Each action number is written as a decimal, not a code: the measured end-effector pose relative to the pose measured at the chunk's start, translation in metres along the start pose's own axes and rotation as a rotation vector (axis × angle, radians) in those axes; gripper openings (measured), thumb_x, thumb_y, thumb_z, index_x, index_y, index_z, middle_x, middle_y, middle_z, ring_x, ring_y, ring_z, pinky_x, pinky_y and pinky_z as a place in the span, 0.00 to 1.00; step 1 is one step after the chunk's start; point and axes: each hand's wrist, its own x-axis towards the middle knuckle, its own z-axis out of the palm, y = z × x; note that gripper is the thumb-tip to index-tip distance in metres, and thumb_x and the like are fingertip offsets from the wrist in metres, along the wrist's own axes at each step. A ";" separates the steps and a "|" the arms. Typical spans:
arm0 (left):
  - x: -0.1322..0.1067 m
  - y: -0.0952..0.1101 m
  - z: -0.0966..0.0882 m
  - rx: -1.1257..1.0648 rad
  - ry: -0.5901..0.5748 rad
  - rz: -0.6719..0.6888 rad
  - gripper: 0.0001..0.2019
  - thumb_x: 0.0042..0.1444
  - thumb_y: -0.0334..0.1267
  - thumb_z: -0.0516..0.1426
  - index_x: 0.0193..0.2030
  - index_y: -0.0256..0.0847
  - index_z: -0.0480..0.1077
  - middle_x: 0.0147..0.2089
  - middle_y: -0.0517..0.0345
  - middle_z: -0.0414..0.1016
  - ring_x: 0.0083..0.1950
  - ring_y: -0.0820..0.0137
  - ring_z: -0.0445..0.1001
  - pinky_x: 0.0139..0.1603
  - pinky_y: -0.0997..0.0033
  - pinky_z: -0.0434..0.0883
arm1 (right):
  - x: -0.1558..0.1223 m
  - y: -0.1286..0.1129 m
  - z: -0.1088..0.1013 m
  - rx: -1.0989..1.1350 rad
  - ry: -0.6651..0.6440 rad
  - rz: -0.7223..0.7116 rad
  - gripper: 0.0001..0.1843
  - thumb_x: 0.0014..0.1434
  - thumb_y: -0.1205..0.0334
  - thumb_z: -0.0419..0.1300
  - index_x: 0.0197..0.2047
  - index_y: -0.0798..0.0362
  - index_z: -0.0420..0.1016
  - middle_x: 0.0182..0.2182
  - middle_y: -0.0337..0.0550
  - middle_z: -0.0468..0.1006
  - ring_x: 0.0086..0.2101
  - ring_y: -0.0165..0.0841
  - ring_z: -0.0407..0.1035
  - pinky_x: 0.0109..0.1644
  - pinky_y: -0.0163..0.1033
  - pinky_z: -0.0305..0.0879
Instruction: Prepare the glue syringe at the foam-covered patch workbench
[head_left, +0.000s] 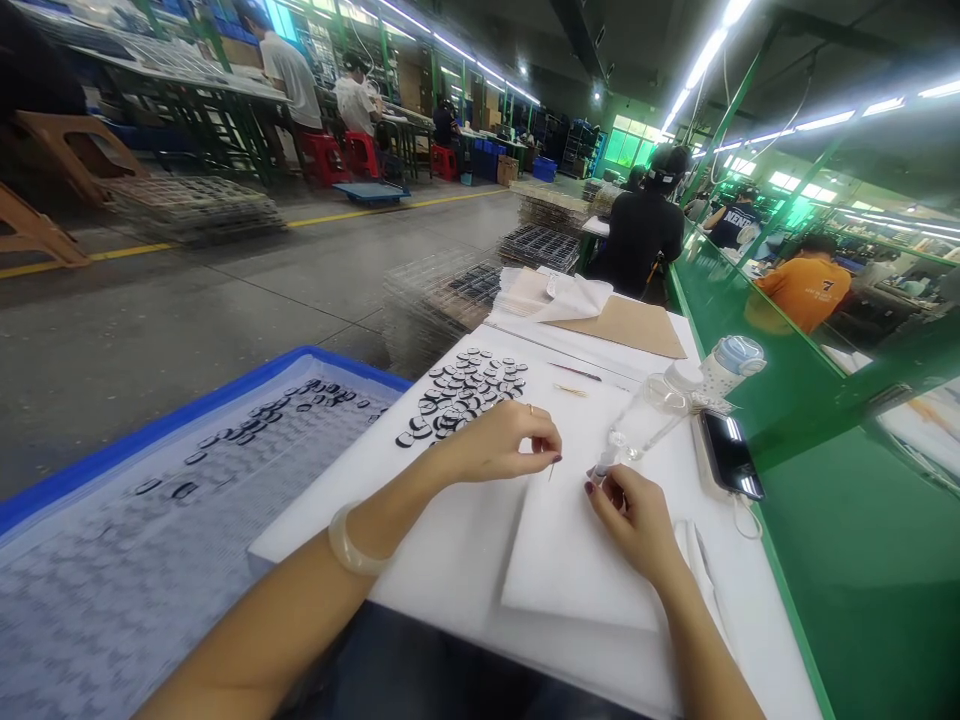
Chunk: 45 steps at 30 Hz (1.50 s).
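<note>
My left hand (504, 443) is closed over the white foam sheet (577, 560), pinching a thin needle-like stick (553, 466) between thumb and fingers. My right hand (630, 515) grips the capped end of a clear plastic squeeze bottle (643, 418) that lies tilted on the sheet. The bottle's tip sits a few centimetres from the stick. A heap of several small black oval parts (461, 392) lies just beyond my left hand on the white work surface (360, 500).
A blue tray (112, 450) with a patterned liner and several black parts stands at the left. A phone (731, 455) and a water bottle (731, 362) lie by the green bench divider (825, 560). Cardboard and cloth (600, 310) lie farther back. Other people work at distant benches.
</note>
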 end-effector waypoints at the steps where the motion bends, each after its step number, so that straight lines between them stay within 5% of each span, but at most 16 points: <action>1: 0.000 0.000 0.000 -0.002 -0.008 -0.003 0.05 0.59 0.28 0.60 0.34 0.38 0.78 0.34 0.58 0.81 0.36 0.71 0.77 0.41 0.74 0.69 | 0.000 0.000 0.000 -0.001 -0.001 0.000 0.11 0.66 0.57 0.56 0.31 0.50 0.66 0.22 0.34 0.67 0.22 0.29 0.61 0.27 0.35 0.55; 40: 0.000 -0.006 0.009 0.074 -0.156 -0.070 0.05 0.59 0.29 0.62 0.34 0.38 0.80 0.34 0.58 0.82 0.36 0.69 0.78 0.41 0.72 0.70 | 0.002 -0.001 0.000 -0.015 0.009 -0.017 0.13 0.66 0.57 0.56 0.30 0.50 0.65 0.21 0.33 0.67 0.21 0.29 0.61 0.26 0.34 0.54; 45: 0.001 -0.005 0.005 0.042 -0.100 -0.054 0.04 0.60 0.30 0.62 0.35 0.38 0.80 0.34 0.58 0.83 0.37 0.70 0.79 0.40 0.74 0.70 | 0.002 -0.001 -0.001 -0.012 0.008 -0.020 0.12 0.67 0.57 0.55 0.31 0.50 0.66 0.21 0.34 0.67 0.21 0.29 0.61 0.26 0.35 0.55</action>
